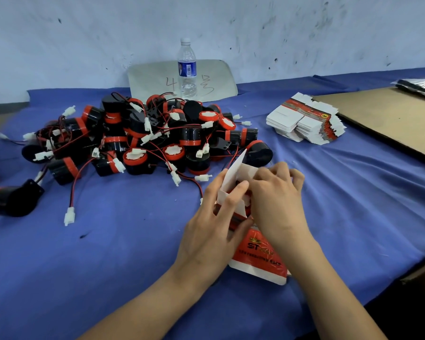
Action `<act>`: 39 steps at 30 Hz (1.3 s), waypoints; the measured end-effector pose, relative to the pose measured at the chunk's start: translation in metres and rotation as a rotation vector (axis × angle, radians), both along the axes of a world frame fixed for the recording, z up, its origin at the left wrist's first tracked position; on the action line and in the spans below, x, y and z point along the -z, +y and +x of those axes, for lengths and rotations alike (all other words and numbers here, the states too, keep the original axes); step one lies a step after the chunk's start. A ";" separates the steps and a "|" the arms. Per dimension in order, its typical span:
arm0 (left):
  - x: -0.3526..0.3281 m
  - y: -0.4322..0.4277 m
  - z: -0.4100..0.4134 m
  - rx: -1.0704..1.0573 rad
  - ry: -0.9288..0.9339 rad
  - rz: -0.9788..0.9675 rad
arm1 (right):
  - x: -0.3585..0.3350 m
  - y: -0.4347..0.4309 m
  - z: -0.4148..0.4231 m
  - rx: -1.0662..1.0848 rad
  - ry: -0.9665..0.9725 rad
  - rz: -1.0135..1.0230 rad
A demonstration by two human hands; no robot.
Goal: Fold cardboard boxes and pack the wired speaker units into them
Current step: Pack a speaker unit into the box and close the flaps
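A red and white cardboard box stands in front of me on the blue cloth, its white flaps up. My left hand grips its left side, the thumb over a flap. My right hand reaches over the open top with fingers curled on the far flaps. A red and white speaker unit shows partly inside the box between my hands. A big pile of black and red wired speaker units lies at the back left. Flat unfolded boxes are stacked at the back right.
A water bottle stands at the back against a grey card by the wall. A brown cardboard sheet covers the right side, with a dark plastic bag behind it. Loose speaker units lie at the left.
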State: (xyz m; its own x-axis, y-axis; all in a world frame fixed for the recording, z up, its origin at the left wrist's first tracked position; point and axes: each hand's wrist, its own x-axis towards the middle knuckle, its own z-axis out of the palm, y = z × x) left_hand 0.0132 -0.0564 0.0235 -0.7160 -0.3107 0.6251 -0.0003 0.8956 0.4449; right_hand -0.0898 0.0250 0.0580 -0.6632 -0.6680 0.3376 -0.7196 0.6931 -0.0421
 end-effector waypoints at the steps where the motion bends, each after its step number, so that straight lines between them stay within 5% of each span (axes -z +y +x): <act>1: 0.000 0.000 0.000 -0.004 0.002 0.017 | 0.000 0.001 -0.001 0.015 -0.004 0.003; 6: 0.005 -0.001 -0.002 0.053 0.047 0.136 | 0.004 0.009 -0.006 -0.026 -0.131 -0.128; 13: 0.014 -0.006 -0.005 0.086 -0.011 0.183 | 0.022 0.019 -0.029 -0.418 -0.448 -0.418; 22: 0.013 -0.009 -0.007 0.139 -0.051 0.365 | 0.033 0.023 -0.028 -0.465 -0.287 -0.414; 33: 0.005 -0.018 -0.008 0.169 0.123 0.860 | 0.033 0.020 -0.026 -0.552 -0.442 -0.442; 39: 0.002 -0.014 -0.013 0.168 0.062 0.736 | 0.032 0.016 -0.019 -0.589 -0.294 -0.491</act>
